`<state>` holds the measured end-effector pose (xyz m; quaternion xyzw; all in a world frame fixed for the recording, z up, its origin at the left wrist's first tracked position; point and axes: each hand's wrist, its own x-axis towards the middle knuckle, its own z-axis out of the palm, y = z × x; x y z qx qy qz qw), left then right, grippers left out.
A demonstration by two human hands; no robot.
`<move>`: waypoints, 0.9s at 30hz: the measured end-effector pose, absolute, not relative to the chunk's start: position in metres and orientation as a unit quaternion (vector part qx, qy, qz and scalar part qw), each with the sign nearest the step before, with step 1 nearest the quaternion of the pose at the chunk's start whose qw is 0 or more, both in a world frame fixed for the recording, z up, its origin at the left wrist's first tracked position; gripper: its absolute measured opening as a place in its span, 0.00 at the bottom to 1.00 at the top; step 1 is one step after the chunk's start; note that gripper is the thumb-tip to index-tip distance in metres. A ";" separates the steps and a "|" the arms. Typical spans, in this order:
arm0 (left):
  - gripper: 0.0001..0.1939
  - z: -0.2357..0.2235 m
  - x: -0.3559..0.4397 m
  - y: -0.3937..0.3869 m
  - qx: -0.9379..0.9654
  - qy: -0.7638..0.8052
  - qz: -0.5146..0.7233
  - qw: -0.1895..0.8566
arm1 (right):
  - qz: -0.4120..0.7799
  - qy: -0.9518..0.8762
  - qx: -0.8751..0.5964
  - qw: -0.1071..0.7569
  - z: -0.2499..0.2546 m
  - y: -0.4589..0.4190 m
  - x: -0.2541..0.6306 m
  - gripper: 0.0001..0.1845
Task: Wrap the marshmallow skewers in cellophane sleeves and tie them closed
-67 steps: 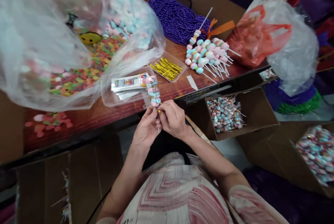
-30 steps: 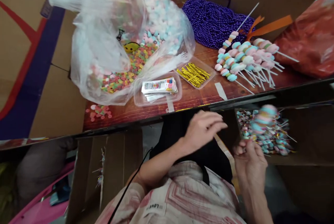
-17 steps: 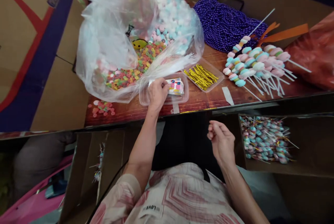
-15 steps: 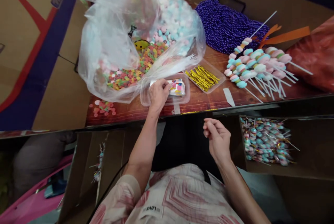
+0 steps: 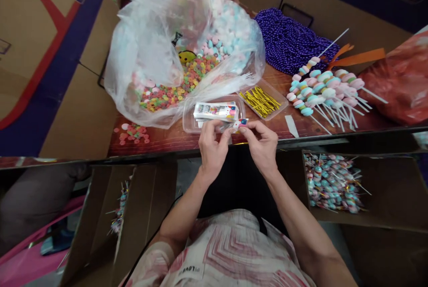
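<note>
My left hand [image 5: 211, 144] and my right hand [image 5: 261, 142] meet at the table's front edge. Both pinch one small printed clear sleeve [image 5: 239, 123] between their fingertips. Just behind them a clear plastic tray [image 5: 189, 120] holds a stack of the same printed sleeves [image 5: 216, 111]. A second clear tray holds gold twist ties [image 5: 260, 100]. A pile of pastel candy skewers [image 5: 323, 91] on white sticks lies to the right on the wooden table [image 5: 167, 137].
A big clear bag of coloured candy rings and marshmallows [image 5: 180, 51] fills the table's left. Purple bead strings [image 5: 289, 42] lie behind. A red bag [image 5: 397, 77] sits far right. A cardboard box of wrapped skewers [image 5: 332, 180] stands below right; another box [image 5: 127, 207] below left.
The wrapped skewer left my right hand into the box at right. My left hand reached into the sleeve tray, drew one sleeve out, and my right hand came up to join it.
</note>
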<state>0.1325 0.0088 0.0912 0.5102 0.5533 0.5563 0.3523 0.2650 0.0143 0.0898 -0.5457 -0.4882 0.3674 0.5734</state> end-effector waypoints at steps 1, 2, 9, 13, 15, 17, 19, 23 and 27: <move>0.05 0.089 0.135 0.001 0.476 0.560 0.567 0.371 | 0.364 -0.469 -0.549 0.588 0.088 0.011 0.265 0.07; 0.08 0.086 0.137 -0.006 0.452 0.557 0.566 0.407 | 0.366 -0.449 -0.549 0.603 0.086 0.008 0.266 0.07; 0.17 0.075 0.160 -0.011 0.124 0.404 0.542 0.726 | 0.413 -0.395 -0.534 0.623 0.071 -0.016 0.270 0.10; 0.17 0.073 0.167 -0.004 0.084 0.416 0.576 0.699 | 0.435 -0.389 -0.528 0.617 0.068 -0.028 0.272 0.09; 0.19 0.071 0.170 -0.006 0.104 0.422 0.583 0.686 | 0.444 -0.387 -0.520 0.619 0.066 -0.032 0.273 0.10; 0.19 0.070 0.175 -0.012 0.129 0.426 0.595 0.670 | 0.438 -0.383 -0.529 0.618 0.064 -0.034 0.272 0.11; 0.19 0.069 0.180 -0.016 0.149 0.435 0.611 0.645 | 0.416 -0.381 -0.548 0.617 0.062 -0.035 0.271 0.14; 0.22 0.071 0.181 -0.019 0.159 0.444 0.627 0.620 | 0.370 -0.392 -0.579 0.612 0.061 -0.036 0.269 0.23; 0.20 0.073 0.171 -0.014 0.121 0.441 0.593 0.663 | 0.360 -0.415 -0.580 0.601 0.063 -0.038 0.277 0.21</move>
